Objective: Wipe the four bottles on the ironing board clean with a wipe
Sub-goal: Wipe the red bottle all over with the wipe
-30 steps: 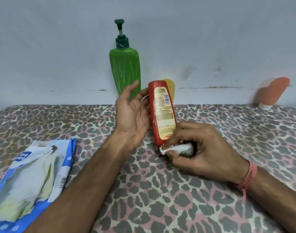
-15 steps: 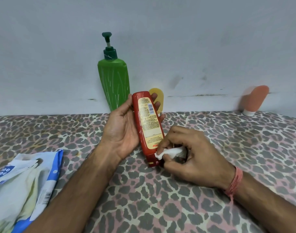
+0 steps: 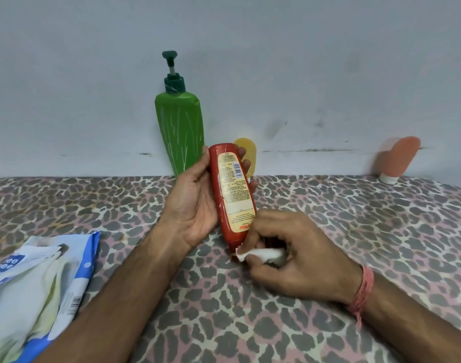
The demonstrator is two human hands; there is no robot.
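The left hand [image 3: 195, 203] grips the red bottle [image 3: 233, 197] cap-down on the leopard-print ironing board [image 3: 355, 231], thumb on its near edge and fingertips curling round the far side. The right hand [image 3: 294, 255] is curled round a white wipe [image 3: 263, 254], pressing it to the bottle's lower end, though the cap itself is probably hidden behind those fingers. Beyond the left fingertips stand the green pump bottle [image 3: 180, 134] and a yellow bottle [image 3: 247, 150]; an orange bottle [image 3: 397, 159] leans well off to the right, and a wipes packet [image 3: 38, 284] lies left.
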